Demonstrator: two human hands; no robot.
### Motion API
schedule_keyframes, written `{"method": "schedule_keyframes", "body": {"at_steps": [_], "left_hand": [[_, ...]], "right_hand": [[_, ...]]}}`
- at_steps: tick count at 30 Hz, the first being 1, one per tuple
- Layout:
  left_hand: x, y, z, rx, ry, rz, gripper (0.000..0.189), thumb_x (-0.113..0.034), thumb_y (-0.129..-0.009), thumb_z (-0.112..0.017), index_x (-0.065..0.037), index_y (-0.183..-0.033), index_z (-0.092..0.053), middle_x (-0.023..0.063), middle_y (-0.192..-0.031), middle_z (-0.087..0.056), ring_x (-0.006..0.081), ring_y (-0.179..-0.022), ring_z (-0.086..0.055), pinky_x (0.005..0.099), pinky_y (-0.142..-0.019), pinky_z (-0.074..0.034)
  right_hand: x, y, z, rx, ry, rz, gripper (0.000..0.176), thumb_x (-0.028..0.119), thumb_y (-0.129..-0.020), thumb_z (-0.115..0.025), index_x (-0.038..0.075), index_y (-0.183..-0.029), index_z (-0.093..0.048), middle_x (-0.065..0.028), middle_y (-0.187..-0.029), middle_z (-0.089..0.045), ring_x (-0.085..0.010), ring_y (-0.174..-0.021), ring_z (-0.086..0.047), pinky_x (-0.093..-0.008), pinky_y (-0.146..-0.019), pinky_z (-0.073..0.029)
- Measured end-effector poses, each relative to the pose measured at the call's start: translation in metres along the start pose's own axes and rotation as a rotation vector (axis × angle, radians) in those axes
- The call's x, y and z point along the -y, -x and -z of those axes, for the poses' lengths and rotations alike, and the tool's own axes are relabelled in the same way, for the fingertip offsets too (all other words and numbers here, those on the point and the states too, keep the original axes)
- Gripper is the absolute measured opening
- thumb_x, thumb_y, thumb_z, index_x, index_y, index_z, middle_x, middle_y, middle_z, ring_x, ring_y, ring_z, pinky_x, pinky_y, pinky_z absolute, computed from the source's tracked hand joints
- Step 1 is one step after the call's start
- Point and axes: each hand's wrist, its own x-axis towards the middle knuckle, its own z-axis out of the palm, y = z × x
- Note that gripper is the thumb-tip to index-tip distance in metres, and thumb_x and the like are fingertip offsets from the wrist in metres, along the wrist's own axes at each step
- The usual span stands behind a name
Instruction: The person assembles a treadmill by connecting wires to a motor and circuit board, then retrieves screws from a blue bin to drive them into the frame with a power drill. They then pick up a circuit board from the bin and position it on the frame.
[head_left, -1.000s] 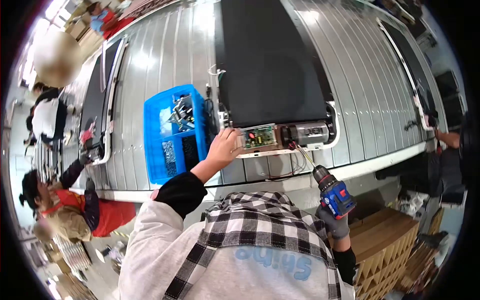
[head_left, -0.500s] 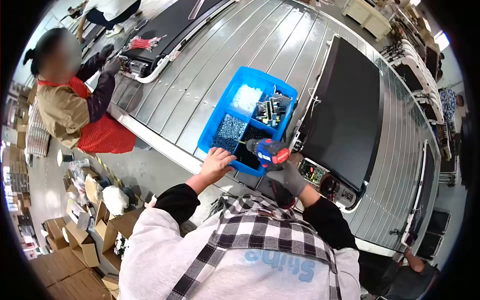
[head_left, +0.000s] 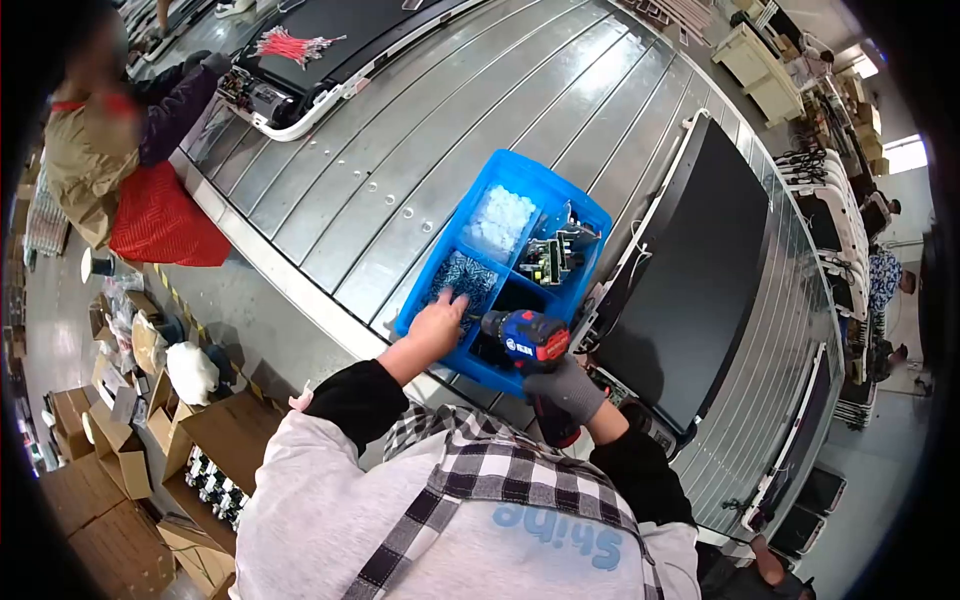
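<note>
A blue divided bin (head_left: 592, 208) stands on the slatted metal table. My left hand (head_left: 436, 328) reaches over its near wall, fingertips slightly apart among the small silvery screws (head_left: 466, 276) in the left compartment. My gloved right hand (head_left: 570, 388) is wrapped around the grip of a blue, black and red cordless drill (head_left: 530, 337). The drill's nose points left, over the near compartment with dark contents. Beyond the screws lie white plastic pieces (head_left: 502, 216), and green circuit boards (head_left: 545, 260) fill the compartment to their right.
A long black-topped treadmill deck (head_left: 690, 270) lies right of the bin. At the upper left, another deck carries a red-and-white wire bundle (head_left: 295, 45), with a co-worker (head_left: 90, 170) beside it. Open cardboard boxes (head_left: 225, 440) stand on the floor at lower left.
My left hand has moved from the bin's near edge into the screws. The drill has shifted slightly, still in my right hand. The camera view has turned a little.
</note>
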Motion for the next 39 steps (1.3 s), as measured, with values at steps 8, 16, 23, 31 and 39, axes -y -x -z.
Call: {"method": "schedule_keyframes", "body": {"at_steps": [8,16,23,31,39], "left_hand": [[0.036,-0.036,-0.034,0.194,0.077,-0.022,0.008,-0.003,-0.065,-0.059,-0.005,-0.07,-0.066,0.0177,-0.07,-0.062,0.035,-0.069,-0.062,0.0442,-0.064,-0.051],[0.015,-0.036,-0.009,0.324,1.289,0.567,0.011,-0.007,-0.088,-0.055,0.002,-0.093,-0.056,0.0119,-0.083,-0.064,0.0189,-0.067,-0.064,0.0263,-0.059,-0.052],[-0.03,-0.016,0.0,0.202,1.976,0.716,0.015,-0.012,-0.091,-0.053,0.001,-0.097,-0.054,-0.0003,-0.072,-0.046,0.0097,-0.061,-0.04,0.0205,-0.054,-0.036],[-0.079,0.016,0.0,0.499,2.224,0.332,0.018,-0.013,-0.092,-0.05,0.003,-0.098,-0.056,-0.0012,-0.07,-0.038,0.0092,-0.062,-0.034,0.0211,-0.053,-0.032],[-0.104,0.039,0.007,0.521,2.055,0.293,0.019,-0.016,-0.092,-0.053,0.001,-0.097,-0.059,0.0069,-0.08,-0.059,0.013,-0.072,-0.055,0.0219,-0.061,-0.046]], "right_hand": [[-0.008,0.014,0.016,0.043,-0.147,0.03,0.04,0.002,-0.066,-0.068,0.003,-0.104,-0.054,-0.0049,-0.085,-0.059,-0.0164,-0.071,-0.061,-0.0317,-0.062,-0.051],[-0.024,0.044,0.044,-0.047,-0.095,0.244,0.044,0.002,-0.066,-0.067,0.007,-0.108,-0.054,-0.0022,-0.09,-0.058,-0.0133,-0.076,-0.06,-0.0305,-0.067,-0.052],[-0.034,0.095,0.067,-0.045,-0.263,0.203,0.056,0.003,-0.066,-0.071,0.009,-0.118,-0.051,-0.0016,-0.103,-0.058,-0.0126,-0.094,-0.056,-0.0301,-0.081,-0.048],[-0.043,0.15,0.071,-0.06,-0.228,0.171,0.051,0.002,-0.064,-0.07,0.008,-0.112,-0.054,-0.0016,-0.098,-0.059,-0.0129,-0.09,-0.057,-0.0293,-0.078,-0.048],[-0.039,0.185,0.063,-0.1,-0.194,0.29,0.053,0.003,-0.059,-0.069,0.007,-0.11,-0.056,-0.0021,-0.096,-0.06,-0.014,-0.087,-0.058,-0.0305,-0.078,-0.049]]}}
